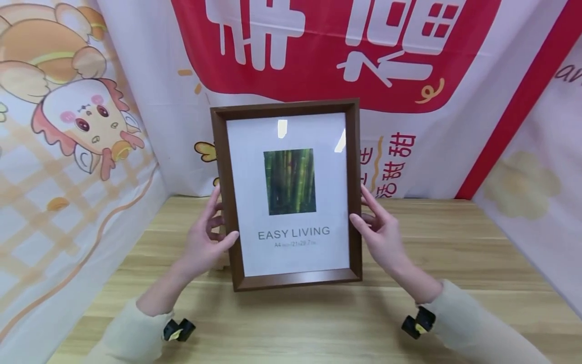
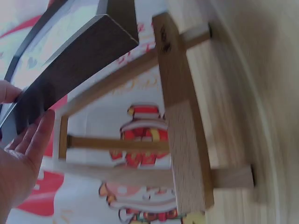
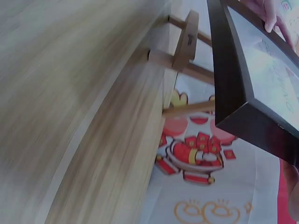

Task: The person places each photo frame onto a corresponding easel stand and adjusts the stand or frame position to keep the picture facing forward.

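Observation:
A brown picture frame point(image 1: 293, 187) is held upright in the middle of the head view. Behind its glass a white sheet bears a small bamboo picture and the words "EASY LIVING". My left hand point(image 1: 206, 242) grips its left side, thumb on the front edge and fingers behind. On the opposite side my right hand point(image 1: 381, 235) grips it the same way, slightly higher. A small wooden easel point(image 2: 184, 140) stands on the table behind the frame, almost wholly hidden in the head view. Both wrist views show the frame's lower corner raised above the table, apart from the easel's ledge point(image 3: 188, 39).
The light wood-grain table point(image 1: 291, 323) spreads out under the hands. Printed cloth hangs behind it, with a large red panel point(image 1: 318, 76), and more patterned cloth point(image 1: 68, 167) closes in the left and right sides. Small black devices point(image 1: 179, 330) sit at both wrists.

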### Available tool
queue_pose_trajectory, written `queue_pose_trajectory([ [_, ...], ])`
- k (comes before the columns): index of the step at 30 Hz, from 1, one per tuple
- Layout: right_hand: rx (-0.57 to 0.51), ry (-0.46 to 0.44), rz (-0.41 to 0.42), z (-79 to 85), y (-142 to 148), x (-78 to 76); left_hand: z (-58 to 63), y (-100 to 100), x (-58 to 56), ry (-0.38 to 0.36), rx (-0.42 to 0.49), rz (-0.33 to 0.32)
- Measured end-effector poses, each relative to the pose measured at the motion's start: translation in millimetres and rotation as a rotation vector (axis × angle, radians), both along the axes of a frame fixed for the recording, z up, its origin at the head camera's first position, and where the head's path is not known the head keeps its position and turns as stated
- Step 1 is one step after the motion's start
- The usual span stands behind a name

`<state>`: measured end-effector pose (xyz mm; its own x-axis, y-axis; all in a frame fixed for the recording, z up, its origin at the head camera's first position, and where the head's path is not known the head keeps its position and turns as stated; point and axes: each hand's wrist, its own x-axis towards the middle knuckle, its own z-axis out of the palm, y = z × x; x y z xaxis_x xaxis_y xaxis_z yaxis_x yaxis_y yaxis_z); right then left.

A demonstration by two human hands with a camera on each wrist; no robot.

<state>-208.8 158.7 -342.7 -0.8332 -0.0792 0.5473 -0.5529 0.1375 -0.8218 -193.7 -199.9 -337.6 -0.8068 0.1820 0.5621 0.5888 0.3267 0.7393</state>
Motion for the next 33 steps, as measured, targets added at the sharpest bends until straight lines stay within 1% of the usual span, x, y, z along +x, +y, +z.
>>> queue_pose_trajectory([
  [4, -0.018, 0.047, 0.001, -1.8, -16.5, -5.5, 3.6, -16.1, -1.7, 0.017, -0.031, 0.03],
  [10, -0.062, 0.123, 0.021, -2.9, -40.8, -17.1, 12.9, -34.2, -4.9, 0.051, -0.066, 0.087],
  [14, -0.069, 0.153, 0.023, -3.4, -58.2, -24.0, 19.1, -44.9, -11.4, 0.055, -0.063, 0.094],
  [18, -0.067, 0.178, 0.032, -5.6, -74.1, -30.6, 22.1, -55.1, -18.8, 0.046, -0.039, 0.096],
  [21, -0.068, 0.187, 0.041, -7.5, -83.7, -36.4, 21.0, -60.9, -23.9, 0.027, -0.018, 0.098],
  [23, -0.071, 0.178, 0.046, -6.3, -89.2, -37.5, 19.4, -63.9, -26.5, 0.011, -0.007, 0.102],
  [28, -0.063, 0.187, 0.034, -12.8, -100.3, -44.2, 13.0, -69.9, -33.1, -0.005, 0.027, 0.103],
  [29, -0.065, 0.201, 0.031, -16.6, -101.9, -47.5, 11.5, -70.9, -34.4, -0.005, 0.031, 0.104],
  [30, -0.062, 0.204, 0.028, -17.1, -103.5, -47.6, 9.7, -71.8, -35.8, -0.004, 0.039, 0.104],
  [33, -0.061, 0.234, 0.02, -10.7, -107.9, -40.6, 5.3, -73.9, -38.9, -0.01, 0.047, 0.117],
])
